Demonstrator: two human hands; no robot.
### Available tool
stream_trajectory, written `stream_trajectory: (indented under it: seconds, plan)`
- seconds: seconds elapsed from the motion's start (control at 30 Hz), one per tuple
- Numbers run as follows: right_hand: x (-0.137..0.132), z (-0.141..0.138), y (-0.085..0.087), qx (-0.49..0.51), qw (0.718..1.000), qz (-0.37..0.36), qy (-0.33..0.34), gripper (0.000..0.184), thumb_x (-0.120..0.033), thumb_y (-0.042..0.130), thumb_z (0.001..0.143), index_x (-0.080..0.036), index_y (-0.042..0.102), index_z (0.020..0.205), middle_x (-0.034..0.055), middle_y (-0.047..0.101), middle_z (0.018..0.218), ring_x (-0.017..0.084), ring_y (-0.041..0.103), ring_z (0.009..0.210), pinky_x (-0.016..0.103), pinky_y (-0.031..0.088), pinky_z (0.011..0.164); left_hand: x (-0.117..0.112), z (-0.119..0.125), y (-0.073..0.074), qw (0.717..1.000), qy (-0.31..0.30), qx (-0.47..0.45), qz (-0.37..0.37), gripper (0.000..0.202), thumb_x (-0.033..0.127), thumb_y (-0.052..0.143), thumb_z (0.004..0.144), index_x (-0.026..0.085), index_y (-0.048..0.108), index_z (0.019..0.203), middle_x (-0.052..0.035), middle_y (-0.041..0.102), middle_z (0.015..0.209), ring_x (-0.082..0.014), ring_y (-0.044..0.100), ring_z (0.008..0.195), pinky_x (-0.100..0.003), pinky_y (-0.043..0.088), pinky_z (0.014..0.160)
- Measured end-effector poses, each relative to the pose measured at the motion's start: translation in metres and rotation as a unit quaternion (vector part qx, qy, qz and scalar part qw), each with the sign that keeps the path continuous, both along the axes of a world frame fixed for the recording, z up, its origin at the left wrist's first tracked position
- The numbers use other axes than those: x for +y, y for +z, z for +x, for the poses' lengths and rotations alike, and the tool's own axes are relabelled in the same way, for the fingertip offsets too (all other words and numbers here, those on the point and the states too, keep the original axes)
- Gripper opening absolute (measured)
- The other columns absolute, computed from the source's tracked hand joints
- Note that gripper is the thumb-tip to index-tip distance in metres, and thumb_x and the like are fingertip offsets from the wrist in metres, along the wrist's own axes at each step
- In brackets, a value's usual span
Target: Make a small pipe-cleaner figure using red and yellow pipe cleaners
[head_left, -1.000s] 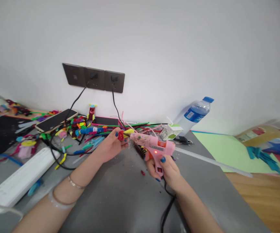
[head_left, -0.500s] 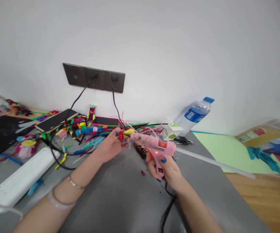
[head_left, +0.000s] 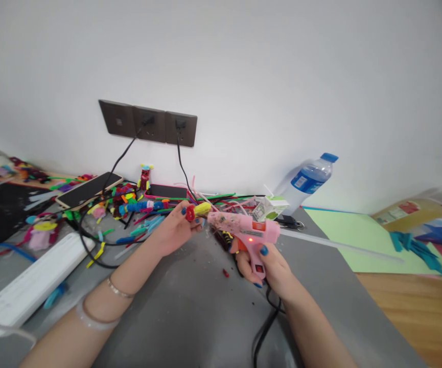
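A: why's the glue gun (head_left: pixel 241 225) up on its handle (head_left: pixel 256 257) grip?
B: steadier aim, probably. right hand (head_left: pixel 271 267) is wrapped round it, left hand (head_left: pixel 176 230) pinches the red-and-yellow piece (head_left: pixel 201 209) just in front.

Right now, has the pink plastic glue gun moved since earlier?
Yes, the glue gun has shifted slightly right relative to the small dark-red scrap on the grey tabletop.
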State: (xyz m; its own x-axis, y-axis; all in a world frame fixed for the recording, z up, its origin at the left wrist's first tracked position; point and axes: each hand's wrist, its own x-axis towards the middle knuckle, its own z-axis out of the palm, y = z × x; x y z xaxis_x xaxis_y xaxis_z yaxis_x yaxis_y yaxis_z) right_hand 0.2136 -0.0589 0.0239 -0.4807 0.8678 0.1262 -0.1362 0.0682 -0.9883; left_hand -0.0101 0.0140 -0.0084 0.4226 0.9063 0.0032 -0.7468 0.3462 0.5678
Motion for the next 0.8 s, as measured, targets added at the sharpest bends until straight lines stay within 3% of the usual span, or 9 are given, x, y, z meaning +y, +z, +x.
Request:
stream_trajectory:
  seconds: [0.13, 0.27, 0.37, 0.43, 0.5, 0.6, 0.7, 0.8]
  plan:
    - [0.003, 0.01, -0.001, 0.062, 0.998, -0.015, -0.027, 0.065, -0.079, 0.042, 0.082, -0.018, 0.058, 0.098, -0.0087, 0.037, 0.035, 0.009, 0.019, 0.03, 0.024, 0.018, 0.036, 0.001, -0.002, 0.002, 1.0, -0.006, -0.004, 0.012, 0.025, 0.03, 0.086, 0.067, 0.022, 0.067, 0.08, -0.0018, 0.069, 0.088, -0.0171, 0.064, 0.077, -0.03, 0.05, 0.071]
    - [0.006, 0.024, 0.015, 0.117, 0.988, 0.004, -0.105, 0.06, -0.08, 0.046, 0.08, -0.023, 0.06, 0.095, -0.0098, 0.033, 0.032, 0.008, 0.017, 0.026, 0.025, 0.019, 0.035, 0.005, -0.003, 0.0, 1.0, -0.009, -0.006, 0.012, 0.017, 0.027, 0.081, 0.073, 0.021, 0.067, 0.08, -0.0035, 0.068, 0.091, -0.0146, 0.062, 0.072, -0.03, 0.049, 0.071]
    - [0.003, 0.04, 0.028, 0.156, 0.96, 0.029, -0.229, 0.051, -0.075, 0.047, 0.083, -0.026, 0.06, 0.089, -0.0126, 0.025, 0.034, 0.006, 0.012, 0.027, 0.024, 0.019, 0.038, 0.007, -0.004, -0.002, 1.0, -0.011, 0.008, 0.012, 0.014, 0.023, 0.079, 0.076, 0.022, 0.065, 0.079, -0.0029, 0.067, 0.087, -0.0143, 0.061, 0.072, -0.03, 0.048, 0.071]
    - [-0.003, 0.055, 0.031, 0.173, 0.937, 0.03, -0.302, 0.042, -0.068, 0.05, 0.086, -0.026, 0.059, 0.087, -0.0123, 0.028, 0.036, 0.005, 0.015, 0.028, 0.023, 0.023, 0.04, 0.007, -0.004, -0.003, 0.999, -0.014, 0.022, 0.022, 0.017, 0.024, 0.081, 0.074, 0.023, 0.065, 0.08, -0.0021, 0.066, 0.084, -0.0153, 0.061, 0.074, -0.03, 0.047, 0.073]
    - [-0.013, 0.072, 0.025, 0.168, 0.921, 0.028, -0.352, 0.039, -0.062, 0.058, 0.084, -0.024, 0.057, 0.078, -0.0092, 0.036, 0.039, 0.005, 0.025, 0.03, 0.023, 0.026, 0.041, 0.006, -0.003, -0.004, 0.998, -0.025, 0.04, 0.038, 0.023, 0.028, 0.084, 0.069, 0.022, 0.065, 0.08, -0.0021, 0.066, 0.083, -0.0161, 0.062, 0.077, -0.03, 0.047, 0.075]
    - [-0.032, 0.103, 0.004, 0.121, 0.907, -0.032, -0.402, 0.038, -0.061, 0.06, 0.082, -0.023, 0.062, 0.087, -0.0061, 0.043, 0.046, 0.006, 0.031, 0.032, 0.022, 0.023, 0.036, 0.004, -0.002, -0.004, 0.996, -0.046, 0.061, 0.052, 0.032, 0.033, 0.089, 0.062, 0.02, 0.065, 0.079, -0.0025, 0.067, 0.083, -0.0161, 0.061, 0.078, -0.03, 0.046, 0.077]
    - [-0.051, 0.131, -0.02, 0.093, 0.904, -0.132, -0.396, 0.035, -0.055, 0.066, 0.08, -0.021, 0.063, 0.089, -0.0054, 0.044, 0.053, 0.004, 0.029, 0.032, 0.02, 0.023, 0.032, 0.004, -0.002, -0.005, 0.995, -0.049, 0.068, 0.055, 0.034, 0.034, 0.09, 0.06, 0.02, 0.064, 0.078, -0.0029, 0.068, 0.085, -0.0169, 0.061, 0.08, -0.03, 0.045, 0.077]
    - [-0.063, 0.15, -0.037, 0.101, 0.898, -0.213, -0.372, 0.033, -0.046, 0.074, 0.074, -0.019, 0.063, 0.089, -0.0057, 0.045, 0.058, 0.003, 0.028, 0.033, 0.019, 0.033, 0.033, 0.006, -0.003, -0.007, 0.996, -0.041, 0.063, 0.054, 0.032, 0.032, 0.089, 0.062, 0.021, 0.064, 0.078, -0.0031, 0.069, 0.088, -0.0169, 0.061, 0.079, -0.03, 0.045, 0.076]
